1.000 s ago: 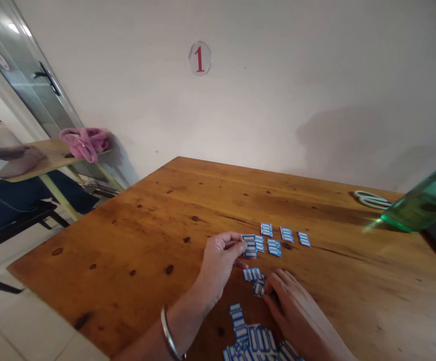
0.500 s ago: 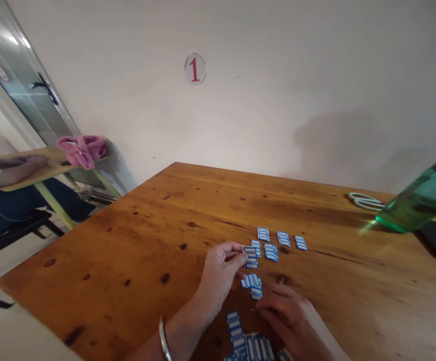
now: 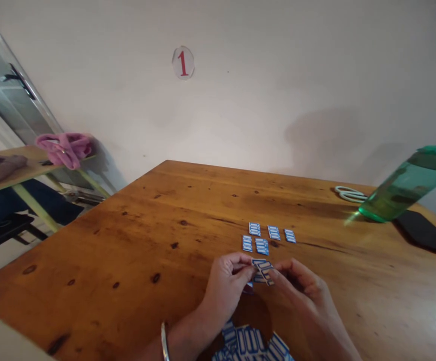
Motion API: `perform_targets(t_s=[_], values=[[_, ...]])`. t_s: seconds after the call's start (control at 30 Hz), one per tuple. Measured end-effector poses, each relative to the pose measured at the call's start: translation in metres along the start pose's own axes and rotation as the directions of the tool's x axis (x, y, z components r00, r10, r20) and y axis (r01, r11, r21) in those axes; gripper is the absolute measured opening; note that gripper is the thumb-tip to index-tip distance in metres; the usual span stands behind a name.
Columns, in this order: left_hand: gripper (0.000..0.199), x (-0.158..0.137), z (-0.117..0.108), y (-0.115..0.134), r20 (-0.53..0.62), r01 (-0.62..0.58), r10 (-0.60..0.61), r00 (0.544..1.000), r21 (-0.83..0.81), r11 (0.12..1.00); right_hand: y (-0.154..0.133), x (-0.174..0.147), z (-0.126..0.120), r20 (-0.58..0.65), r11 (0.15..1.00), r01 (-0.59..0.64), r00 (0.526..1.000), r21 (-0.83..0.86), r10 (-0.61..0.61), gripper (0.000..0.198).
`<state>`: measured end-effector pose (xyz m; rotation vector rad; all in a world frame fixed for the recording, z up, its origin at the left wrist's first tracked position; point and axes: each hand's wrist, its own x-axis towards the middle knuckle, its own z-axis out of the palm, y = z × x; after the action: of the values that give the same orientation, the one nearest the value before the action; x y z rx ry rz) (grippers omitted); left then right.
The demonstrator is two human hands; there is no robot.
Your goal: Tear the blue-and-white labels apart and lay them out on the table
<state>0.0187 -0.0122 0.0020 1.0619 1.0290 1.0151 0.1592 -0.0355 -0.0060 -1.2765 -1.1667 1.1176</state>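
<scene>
A few small, flat cards (image 3: 263, 268) overlap in the air in front of me, stiff-looking little rectangles patterned with white bars edged in blue. They sit between the two hands, at the fingertips. The left hand (image 3: 223, 283) pinches them at their left side, thumb against bent forefinger. The right hand (image 3: 310, 296) meets their right edge with curled fingers and thumb; whether it grips them or only touches, I cannot tell.

Just beyond the hands, five flat groups (image 3: 262, 245) of the same pattern lie in two loose rows, three behind and two in front. Nearer the body, between the forearms, a jumbled pile (image 3: 251, 342) of matching pieces overlaps at all angles. A smooth silvery bangle (image 3: 164, 342) rings the left wrist.

All this is on a surface (image 3: 135, 240) of varnished, knotty brown wood. Toward its far right are a see-through green bottle (image 3: 406, 185), a flat black object (image 3: 424, 233) beside it, and pale, thin loops (image 3: 349, 194). Off to the left, a fluffy pink cloth (image 3: 65, 149) is heaped on another table (image 3: 33, 168), near someone else's resting hands (image 3: 9, 163).
</scene>
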Motion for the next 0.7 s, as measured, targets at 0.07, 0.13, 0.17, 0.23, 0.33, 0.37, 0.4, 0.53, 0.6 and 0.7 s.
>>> perform_targets(t_s=[0.07,0.13,0.17,0.23,0.33,0.37,0.4,0.53,0.6,0.7], values=[[0.015,-0.001,0.001,-0.001,0.006,-0.023,0.023,1.000,0.000,1.000,-0.001,0.001,0.001,-0.034,1.000,-0.001,0.999,-0.021,0.000,0.029],[0.015,-0.001,0.001,-0.002,0.006,-0.031,0.031,0.999,0.004,1.000,-0.001,0.002,0.000,-0.049,0.998,0.002,0.999,-0.063,-0.005,0.030],[0.015,-0.001,0.002,-0.002,0.009,-0.029,0.029,1.000,0.005,1.000,0.000,0.002,0.000,-0.048,0.996,0.006,0.999,-0.085,-0.010,0.030],[0.015,-0.001,0.002,-0.002,0.013,-0.016,0.016,1.000,0.003,1.000,0.004,0.002,-0.002,-0.039,0.991,0.024,0.999,-0.133,-0.029,0.029],[0.015,0.000,0.001,-0.001,0.013,0.001,-0.001,1.000,-0.002,1.000,0.010,0.002,-0.003,-0.027,0.981,0.035,0.999,-0.191,-0.041,0.028],[0.016,0.000,0.001,0.000,0.014,0.005,-0.004,1.000,-0.005,1.000,0.011,0.002,-0.003,-0.029,0.980,0.033,0.999,-0.197,-0.039,0.028],[0.016,0.000,0.001,0.000,0.014,0.007,-0.007,1.000,-0.008,1.000,0.011,0.002,-0.003,-0.032,0.980,0.030,0.999,-0.198,-0.037,0.028],[0.014,-0.001,0.002,-0.002,0.012,0.011,-0.010,1.000,-0.025,1.000,0.008,0.002,0.000,-0.044,0.982,0.028,0.998,-0.189,-0.037,0.028],[0.013,-0.001,0.003,-0.003,0.013,0.007,-0.007,1.000,-0.037,0.999,0.006,0.001,0.001,-0.039,0.980,0.033,0.998,-0.197,-0.041,0.028],[0.011,0.000,0.004,-0.004,0.008,0.005,-0.005,1.000,-0.068,0.998,0.005,0.000,0.002,-0.029,0.975,0.039,0.999,-0.221,-0.046,0.027]])
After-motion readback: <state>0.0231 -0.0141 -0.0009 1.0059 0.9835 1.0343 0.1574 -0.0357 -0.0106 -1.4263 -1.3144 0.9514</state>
